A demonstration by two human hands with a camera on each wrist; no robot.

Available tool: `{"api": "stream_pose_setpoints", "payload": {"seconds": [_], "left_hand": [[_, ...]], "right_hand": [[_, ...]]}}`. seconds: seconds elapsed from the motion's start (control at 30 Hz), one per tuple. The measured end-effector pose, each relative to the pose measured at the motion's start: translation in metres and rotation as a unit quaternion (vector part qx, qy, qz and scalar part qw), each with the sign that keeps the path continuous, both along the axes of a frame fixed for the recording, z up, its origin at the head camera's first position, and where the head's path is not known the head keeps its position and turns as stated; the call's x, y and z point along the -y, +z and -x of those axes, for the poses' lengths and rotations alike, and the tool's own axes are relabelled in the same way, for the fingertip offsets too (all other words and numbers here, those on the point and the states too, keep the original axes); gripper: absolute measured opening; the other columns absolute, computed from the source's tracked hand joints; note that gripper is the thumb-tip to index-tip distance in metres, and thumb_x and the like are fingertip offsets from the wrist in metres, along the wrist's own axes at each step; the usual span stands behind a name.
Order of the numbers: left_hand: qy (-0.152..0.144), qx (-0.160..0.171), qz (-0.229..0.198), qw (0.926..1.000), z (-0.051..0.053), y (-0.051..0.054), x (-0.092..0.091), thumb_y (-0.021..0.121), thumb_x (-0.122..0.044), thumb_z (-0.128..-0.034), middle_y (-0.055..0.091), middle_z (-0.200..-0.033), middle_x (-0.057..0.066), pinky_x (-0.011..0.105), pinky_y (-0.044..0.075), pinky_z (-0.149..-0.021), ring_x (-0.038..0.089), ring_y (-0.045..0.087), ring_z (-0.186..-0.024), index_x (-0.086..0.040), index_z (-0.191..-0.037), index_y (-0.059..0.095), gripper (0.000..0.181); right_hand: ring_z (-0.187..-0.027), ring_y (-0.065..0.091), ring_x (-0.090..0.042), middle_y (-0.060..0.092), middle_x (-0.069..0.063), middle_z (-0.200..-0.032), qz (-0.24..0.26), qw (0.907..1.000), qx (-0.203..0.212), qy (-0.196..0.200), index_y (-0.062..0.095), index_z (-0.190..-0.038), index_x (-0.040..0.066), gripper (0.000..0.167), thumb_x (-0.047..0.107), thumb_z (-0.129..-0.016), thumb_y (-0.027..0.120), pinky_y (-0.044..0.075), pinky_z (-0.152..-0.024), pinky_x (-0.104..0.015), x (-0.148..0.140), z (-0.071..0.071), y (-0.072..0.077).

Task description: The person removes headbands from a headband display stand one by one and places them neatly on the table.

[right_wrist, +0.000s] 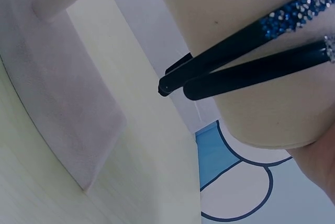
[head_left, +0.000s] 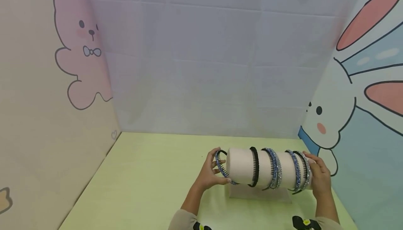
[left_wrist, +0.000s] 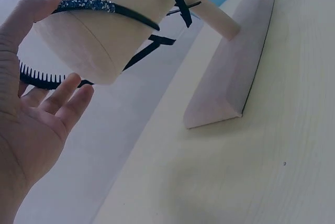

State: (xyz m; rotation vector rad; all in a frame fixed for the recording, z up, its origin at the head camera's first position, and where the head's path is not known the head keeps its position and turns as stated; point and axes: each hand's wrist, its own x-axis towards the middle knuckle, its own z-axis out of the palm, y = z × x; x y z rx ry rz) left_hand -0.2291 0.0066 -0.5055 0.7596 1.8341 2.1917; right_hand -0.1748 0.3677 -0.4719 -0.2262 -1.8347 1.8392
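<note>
A padded, off-white roll-shaped display stand (head_left: 240, 165) lies level on its base, with several headbands round it. At its left end my left hand (head_left: 208, 172) holds a blue glitter headband (left_wrist: 86, 5) with comb teeth, thumb on one side and fingers on the other. That headband sits partly over the roll's left end. My right hand (head_left: 320, 176) grips the roll's right end, close to a silver glitter headband (head_left: 306, 174). A plain black headband (head_left: 255, 167) stands apart toward the left, and a blue glitter pair is near the middle (head_left: 275, 168).
The stand's pale base (head_left: 261, 193) rests on the light green tabletop (head_left: 151, 181), joined to the roll by a short post (left_wrist: 217, 19). A white sheet (head_left: 201, 83) hangs behind, and cartoon-printed panels (head_left: 374, 146) flank both sides.
</note>
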Motion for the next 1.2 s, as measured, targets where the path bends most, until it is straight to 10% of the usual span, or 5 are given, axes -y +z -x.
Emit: {"api": "stream_pose_setpoints", "payload": {"seconds": [0.57,0.93,1.2], "left_hand": [[0.144,-0.071,0.133,0.9781,-0.003,-0.030,0.015,0.088,-0.027,-0.0612,0.030,-0.146,0.006,0.048,0.029,-0.102,0.029,0.026,-0.133,-0.020,-0.146,0.030,0.103],[0.265,-0.066,0.114,0.9553,0.009,-0.044,0.019,0.085,-0.037,-0.0621,0.036,-0.131,0.013,0.056,0.034,-0.094,0.029,0.036,-0.123,-0.017,-0.144,0.033,0.099],[0.374,0.001,0.153,0.9147,0.019,-0.049,0.014,0.079,-0.051,-0.0652,0.035,-0.135,0.015,0.056,0.036,-0.091,0.035,0.034,-0.123,-0.013,-0.141,0.030,0.098]], "right_hand": [[-0.103,0.050,-0.003,0.062,0.019,-0.107,0.004,0.9997,0.008,-0.023,0.064,-0.115,0.007,0.026,0.020,-0.097,0.050,0.037,-0.078,-0.011,0.000,0.001,0.002],[-0.103,0.050,-0.004,0.062,0.019,-0.107,0.007,0.9998,0.007,-0.018,0.064,-0.115,0.008,0.027,0.021,-0.097,0.050,0.037,-0.078,-0.011,0.001,0.002,0.003],[-0.102,0.051,-0.002,0.062,0.020,-0.105,0.001,0.9996,0.017,-0.023,0.065,-0.113,0.009,0.026,0.022,-0.097,0.050,0.037,-0.078,-0.011,0.002,0.000,0.003]]}}
